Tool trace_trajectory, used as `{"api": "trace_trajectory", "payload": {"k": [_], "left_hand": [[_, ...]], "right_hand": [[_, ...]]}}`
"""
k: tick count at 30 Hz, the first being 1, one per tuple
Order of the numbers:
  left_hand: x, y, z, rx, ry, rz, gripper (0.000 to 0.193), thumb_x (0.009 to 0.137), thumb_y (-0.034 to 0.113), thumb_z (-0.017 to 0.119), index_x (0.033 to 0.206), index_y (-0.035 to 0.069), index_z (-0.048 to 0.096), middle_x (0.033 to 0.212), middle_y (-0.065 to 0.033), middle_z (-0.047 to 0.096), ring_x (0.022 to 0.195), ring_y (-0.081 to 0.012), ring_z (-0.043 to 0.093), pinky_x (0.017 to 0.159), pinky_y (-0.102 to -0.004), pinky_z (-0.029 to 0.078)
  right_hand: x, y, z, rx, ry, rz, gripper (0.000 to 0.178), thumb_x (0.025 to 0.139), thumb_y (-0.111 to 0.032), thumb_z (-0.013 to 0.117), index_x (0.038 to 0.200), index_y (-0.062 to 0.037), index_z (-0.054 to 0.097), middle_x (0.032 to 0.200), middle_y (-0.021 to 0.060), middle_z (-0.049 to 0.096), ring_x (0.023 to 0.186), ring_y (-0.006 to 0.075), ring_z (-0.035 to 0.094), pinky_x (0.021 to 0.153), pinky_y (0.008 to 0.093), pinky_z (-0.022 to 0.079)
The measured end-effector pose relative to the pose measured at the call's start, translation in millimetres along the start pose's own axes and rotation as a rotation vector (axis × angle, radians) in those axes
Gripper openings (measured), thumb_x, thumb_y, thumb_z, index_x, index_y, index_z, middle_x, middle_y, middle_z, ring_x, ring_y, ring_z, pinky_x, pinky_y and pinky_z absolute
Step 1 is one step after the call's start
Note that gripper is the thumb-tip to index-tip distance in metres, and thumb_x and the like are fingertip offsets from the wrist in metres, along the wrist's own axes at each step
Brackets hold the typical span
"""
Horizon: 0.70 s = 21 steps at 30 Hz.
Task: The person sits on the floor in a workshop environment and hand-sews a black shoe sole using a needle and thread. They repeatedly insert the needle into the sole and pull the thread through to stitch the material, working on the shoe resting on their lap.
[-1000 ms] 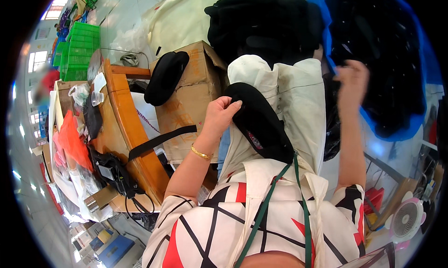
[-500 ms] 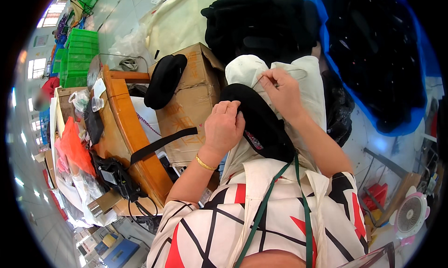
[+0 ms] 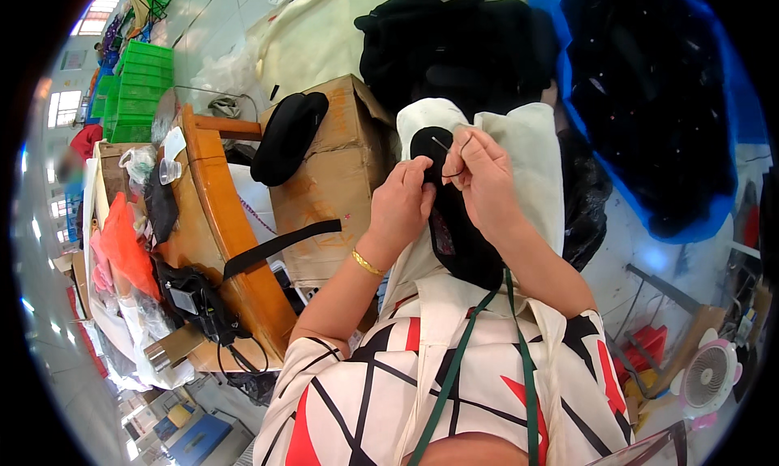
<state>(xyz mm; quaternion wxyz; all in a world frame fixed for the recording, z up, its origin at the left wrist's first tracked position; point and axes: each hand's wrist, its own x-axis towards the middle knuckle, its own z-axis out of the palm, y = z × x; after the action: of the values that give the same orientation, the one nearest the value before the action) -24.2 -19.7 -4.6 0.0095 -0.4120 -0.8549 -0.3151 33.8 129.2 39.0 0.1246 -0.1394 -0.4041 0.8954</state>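
Observation:
A black cloth shoe (image 3: pixel 471 255) lies toe-away on my lap, over a pale apron (image 3: pixel 531 150). A patterned lining shows inside its opening. My left hand (image 3: pixel 402 200) is closed on the shoe's left edge, thumb and fingers pressed together near the toe end. Just right of it, over the upper part of the shoe, my right hand (image 3: pixel 484 176) pinches a thin needle (image 3: pixel 439 142) with a loop of dark thread by its fingers. Whether the needle's tip touches the shoe I cannot tell.
Other black shoes (image 3: pixel 290 137) rest on a cardboard box (image 3: pixel 320 194) at my left, beside a wooden stool or bench frame (image 3: pixel 213 210). Black cloth pieces (image 3: pixel 454 48) are heaped ahead. A blue-edged bag (image 3: pixel 649 101) of black pieces stands at right, a white fan (image 3: pixel 707 374) below it.
My right hand has come down and left from the pale cloth to above the shoe, and the needle now shows. The left hand has shifted slightly right and up along the shoe edge.

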Motion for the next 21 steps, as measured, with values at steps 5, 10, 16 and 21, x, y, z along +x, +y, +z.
{"api": "trace_trajectory", "payload": {"k": [5, 10, 16, 21], "left_hand": [[44.1, 10.9, 0.3, 0.025, 0.036, 0.222, 0.042, 0.081, 0.011, 0.068, 0.121, 0.009, 0.055, 0.101, -0.0093, 0.064, 0.090, -0.0279, 0.066, 0.068, -0.0374, 0.056], [92.7, 16.9, -9.6, 0.062, -0.079, 0.501, 0.045, 0.080, 0.018, 0.073, 0.120, 0.008, 0.054, 0.098, -0.0081, 0.064, 0.088, -0.0270, 0.067, 0.066, -0.0381, 0.056], [74.0, 12.5, 7.3, 0.126, -0.395, 0.681, 0.042, 0.078, 0.013, 0.071, 0.118, 0.008, 0.057, 0.091, -0.0071, 0.062, 0.082, -0.0250, 0.065, 0.067, -0.0346, 0.055], [23.3, 9.8, 29.0, -0.011, -0.445, 0.645, 0.037, 0.080, 0.015, 0.069, 0.114, 0.008, 0.058, 0.088, -0.0065, 0.060, 0.079, -0.0250, 0.065, 0.065, -0.0362, 0.054]], "right_hand": [[-11.5, -29.0, 7.7, -0.100, 0.032, -0.171, 0.025, 0.106, -0.020, 0.047, 0.087, -0.0059, 0.055, 0.076, -0.0028, 0.051, 0.067, 0.0050, 0.044, 0.062, 0.0207, 0.038], [-32.8, -41.7, -0.3, -0.116, 0.003, -0.399, 0.021, 0.107, -0.017, 0.043, 0.093, -0.0044, 0.053, 0.078, 0.0008, 0.051, 0.072, 0.0100, 0.046, 0.068, 0.0251, 0.041], [-69.9, -10.5, -34.0, -0.034, 0.104, -0.348, 0.021, 0.107, -0.018, 0.046, 0.092, -0.0048, 0.052, 0.076, 0.0013, 0.048, 0.071, 0.0124, 0.045, 0.074, 0.0283, 0.044], [-111.1, 10.4, -53.9, -0.036, 0.199, -0.171, 0.026, 0.106, -0.016, 0.045, 0.082, -0.0064, 0.045, 0.074, 0.0020, 0.043, 0.072, 0.0154, 0.042, 0.080, 0.0338, 0.043]]}}
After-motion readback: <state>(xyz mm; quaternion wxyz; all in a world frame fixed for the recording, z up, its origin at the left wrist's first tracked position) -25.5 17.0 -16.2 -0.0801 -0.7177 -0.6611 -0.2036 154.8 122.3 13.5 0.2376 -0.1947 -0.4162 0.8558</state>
